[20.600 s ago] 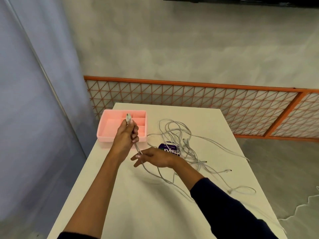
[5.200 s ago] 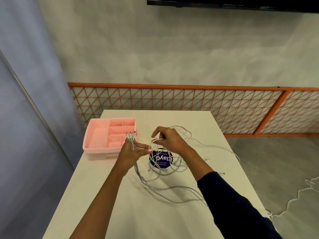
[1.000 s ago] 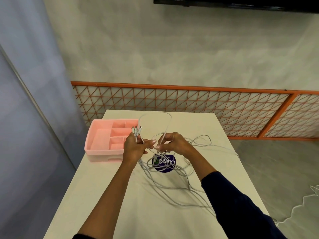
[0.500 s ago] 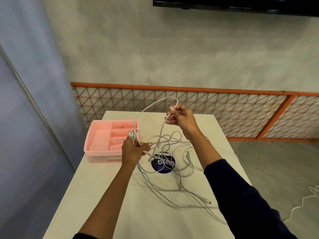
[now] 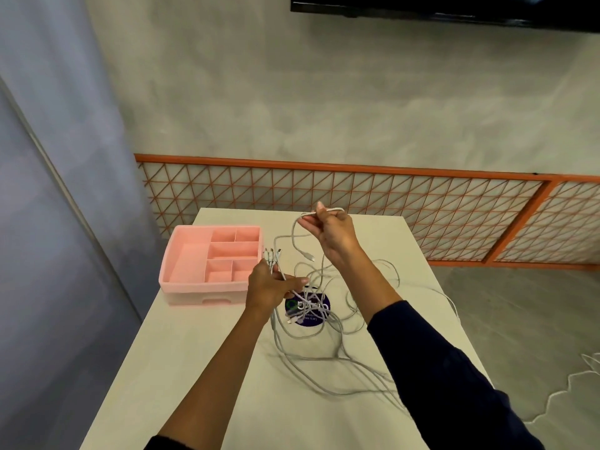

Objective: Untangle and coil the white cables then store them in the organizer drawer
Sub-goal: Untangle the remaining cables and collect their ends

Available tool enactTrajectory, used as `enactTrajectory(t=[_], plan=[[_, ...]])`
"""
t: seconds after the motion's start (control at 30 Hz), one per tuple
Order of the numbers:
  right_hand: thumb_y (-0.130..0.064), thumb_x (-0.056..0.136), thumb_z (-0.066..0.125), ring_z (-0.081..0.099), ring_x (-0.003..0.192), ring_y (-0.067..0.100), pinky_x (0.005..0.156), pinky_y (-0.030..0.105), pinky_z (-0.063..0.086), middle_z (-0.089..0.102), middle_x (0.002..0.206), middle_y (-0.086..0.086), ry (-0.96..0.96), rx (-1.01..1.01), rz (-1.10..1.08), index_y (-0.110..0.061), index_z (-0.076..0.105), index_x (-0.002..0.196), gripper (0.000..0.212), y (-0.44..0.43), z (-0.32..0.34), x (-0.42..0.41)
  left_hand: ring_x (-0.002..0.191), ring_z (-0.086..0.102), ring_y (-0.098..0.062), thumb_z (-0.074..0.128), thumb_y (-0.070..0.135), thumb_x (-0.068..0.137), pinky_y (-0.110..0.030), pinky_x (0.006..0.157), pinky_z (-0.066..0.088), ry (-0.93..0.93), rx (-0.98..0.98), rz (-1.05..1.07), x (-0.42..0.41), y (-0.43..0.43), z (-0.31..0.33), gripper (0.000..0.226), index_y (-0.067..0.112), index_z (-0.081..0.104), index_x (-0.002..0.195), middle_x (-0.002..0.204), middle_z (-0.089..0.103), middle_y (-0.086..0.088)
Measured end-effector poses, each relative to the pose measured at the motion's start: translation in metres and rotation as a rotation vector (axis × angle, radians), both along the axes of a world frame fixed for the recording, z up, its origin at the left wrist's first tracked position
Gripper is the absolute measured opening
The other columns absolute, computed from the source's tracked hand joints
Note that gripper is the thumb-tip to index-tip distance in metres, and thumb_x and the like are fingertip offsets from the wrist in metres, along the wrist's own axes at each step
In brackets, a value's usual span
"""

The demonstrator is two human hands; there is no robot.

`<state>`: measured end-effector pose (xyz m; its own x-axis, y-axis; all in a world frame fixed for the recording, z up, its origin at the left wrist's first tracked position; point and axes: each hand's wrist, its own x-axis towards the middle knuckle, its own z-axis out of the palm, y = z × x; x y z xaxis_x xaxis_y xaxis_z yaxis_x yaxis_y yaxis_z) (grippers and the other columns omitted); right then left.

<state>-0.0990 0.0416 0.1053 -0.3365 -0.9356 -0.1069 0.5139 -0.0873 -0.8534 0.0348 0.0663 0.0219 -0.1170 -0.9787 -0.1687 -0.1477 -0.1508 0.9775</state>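
So the white cables (image 5: 302, 316) are one loose knot on the white table (image 5: 194, 368), piled mostly over a round dark blue sticker (image 5: 310, 321) near the middle, with long loops trailing toward the near right edge. None of it is coiled yet.

The left hand (image 5: 269, 287) is clenched around a bunch of strands just above the pile, and a cluster of plugs (image 5: 272, 254) sticks up out of the top of the fist. The right hand (image 5: 334, 235) is raised higher and further back, fingers curled and pinching a bend of one cable. From there the cable drops down into the tangle, and one loose plug end (image 5: 311, 258) dangles below that hand.

The pink organizer drawer (image 5: 201, 285) sits at the left edge of the table, just beside the left hand, with its dividers facing up.

The right arm has a dark sleeve (image 5: 454, 384). Behind the table there's an orange lattice fence (image 5: 357, 196) along a grey wall, and the bottom edge of a black screen (image 5: 454, 11) up top. Another pale cord (image 5: 568, 391) lies on the floor to the right.
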Motion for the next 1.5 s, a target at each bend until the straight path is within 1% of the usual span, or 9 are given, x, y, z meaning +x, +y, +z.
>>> enactTrajectory(t=[0.3, 0.43, 0.6, 0.77, 0.97, 1.13, 1.27, 1.43, 1.5], plan=[[-0.019, 0.104, 0.035, 0.042, 0.064, 0.01, 0.067, 0.027, 0.051, 0.045, 0.076, -0.003, 0.647, 0.136, -0.039, -0.017, 0.062, 0.103, 0.027, 0.008, 0.019, -0.035, 0.048, 0.066, -0.005, 0.086, 0.011, 0.068, -0.016, 0.044, 0.05, 0.007, -0.021, 0.194, 0.024, -0.008, -0.002, 0.052, -0.019, 0.058, 0.1, 0.087, 0.069, -0.023], [-0.015, 0.102, 0.036, 0.042, 0.064, 0.009, 0.062, 0.024, 0.038, 0.05, 0.076, -0.008, 0.932, 0.228, -0.062, -0.022, 0.064, 0.105, 0.03, 0.02, 0.005, -0.073, 0.048, 0.066, -0.007, 0.085, 0.012, 0.069, -0.018, 0.043, 0.051, 0.035, -0.033, 0.239, 0.041, -0.013, 0.005, 0.053, -0.019, 0.057, 0.103, 0.074, 0.069, -0.015], [-0.005, 0.095, 0.035, 0.049, 0.066, 0.017, 0.061, 0.029, 0.039, 0.063, 0.099, 0.006, 1.088, 0.365, -0.274, -0.025, 0.066, 0.097, 0.037, 0.042, -0.019, -0.13, 0.055, 0.07, -0.008, 0.084, 0.023, 0.071, -0.017, 0.038, 0.043, 0.007, -0.045, 0.234, 0.057, -0.012, 0.009, 0.045, 0.008, 0.046, 0.09, 0.073, 0.068, -0.01], [-0.018, 0.096, 0.041, 0.04, 0.126, 0.035, 0.106, 0.045, 0.028, 0.052, 0.131, 0.013, 1.322, 0.98, -0.063, -0.011, 0.054, 0.126, 0.033, 0.069, -0.04, -0.171, 0.047, 0.065, -0.004, 0.072, 0.043, 0.081, -0.022, 0.044, 0.039, -0.04, -0.018, 0.263, 0.059, -0.005, 0.014, 0.04, 0.013, 0.046, 0.085, 0.075, 0.067, -0.005], [-0.03, 0.097, 0.032, 0.034, 0.131, 0.032, 0.112, 0.045, 0.021, 0.049, 0.135, 0.013, 1.352, 1.429, 0.13, -0.01, 0.047, 0.13, 0.042, 0.104, -0.092, -0.221, 0.04, 0.027, -0.007, 0.036, 0.048, 0.101, -0.015, 0.037, 0.022, 0.224, -0.008, 0.313, 0.064, 0.003, 0.02, 0.044, 0.02, 0.037, 0.066, 0.046, 0.033, 0.008], [-0.043, 0.082, 0.044, 0.039, 0.131, 0.024, 0.103, 0.035, 0.04, 0.045, 0.142, 0.003, 1.338, 1.256, 0.27, -0.018, 0.041, 0.139, 0.062, 0.074, -0.169, -0.244, 0.033, 0.022, -0.004, 0.032, 0.036, 0.104, -0.016, 0.037, 0.016, 0.411, 0.066, 0.267, 0.06, 0.006, 0.027, 0.042, 0.02, 0.036, 0.065, 0.04, 0.031, 0.011], [-0.035, 0.092, 0.055, 0.053, 0.115, 0.028, 0.104, 0.036, 0.04, 0.052, 0.137, 0.01, 1.522, 0.905, 0.572, -0.008, 0.058, 0.117, 0.038, 0.072, -0.093, -0.127, 0.035, 0.021, -0.004, 0.03, 0.035, 0.105, -0.016, 0.036, 0.017, 0.416, 0.013, 0.173, 0.051, 0.009, 0.029, 0.042, 0.018, 0.035, 0.067, 0.043, 0.029, 0.01], [-0.04, 0.079, 0.075, 0.046, 0.128, 0.015, 0.104, 0.029, 0.038, 0.049, 0.139, -0.001, 1.319, 0.375, 0.971, -0.017, 0.045, 0.138, 0.07, 0.072, -0.058, -0.016, 0.033, 0.022, -0.003, 0.029, 0.034, 0.105, -0.013, 0.034, 0.018, 0.53, 0.002, 0.072, 0.037, 0.014, 0.037, 0.043, 0.016, 0.038, 0.068, 0.042, 0.03, 0.01], [-0.04, 0.085, 0.069, 0.049, 0.119, 0.01, 0.095, 0.021, 0.036, 0.054, 0.135, -0.002, 1.268, 0.215, 1.029, -0.02, 0.049, 0.133, 0.056, 0.073, -0.055, 0.022, 0.031, 0.022, -0.002, 0.027, 0.034, 0.106, -0.011, 0.034, 0.019, 0.582, -0.008, 0.04, 0.033, 0.015, 0.043, 0.043, 0.015, 0.037, 0.068, 0.042, 0.029, 0.01]])
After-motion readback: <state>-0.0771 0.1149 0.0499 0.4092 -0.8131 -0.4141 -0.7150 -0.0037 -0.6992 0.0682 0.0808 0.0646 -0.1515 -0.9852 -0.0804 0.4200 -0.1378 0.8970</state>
